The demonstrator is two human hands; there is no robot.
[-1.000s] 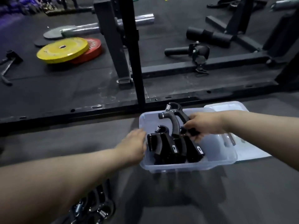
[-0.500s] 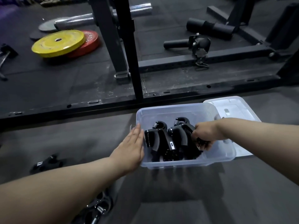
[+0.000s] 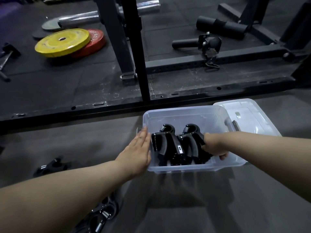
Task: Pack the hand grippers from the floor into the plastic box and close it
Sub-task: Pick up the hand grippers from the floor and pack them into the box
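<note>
A clear plastic box (image 3: 181,113) stands open on the grey floor, with several black hand grippers (image 3: 170,145) packed upright inside. My right hand (image 3: 214,146) reaches into the box and is closed around the rightmost hand gripper (image 3: 196,147), low among the others. My left hand (image 3: 138,152) lies flat, fingers straight, against the box's left wall. The box's lid (image 3: 247,115) lies behind and to the right of the box. One hand gripper (image 3: 50,166) lies on the floor at left, and more grippers (image 3: 102,214) lie beneath my left forearm.
A black rack frame (image 3: 134,47) with a low base rail crosses the floor just behind the box. Yellow and red weight plates (image 3: 67,42), a steel barbell (image 3: 80,18) and black foam rollers (image 3: 220,27) lie further back.
My right hand has lowered the hand gripper from above the box down among the others. My left hand has flattened against the box's left side. The view has tilted down.
</note>
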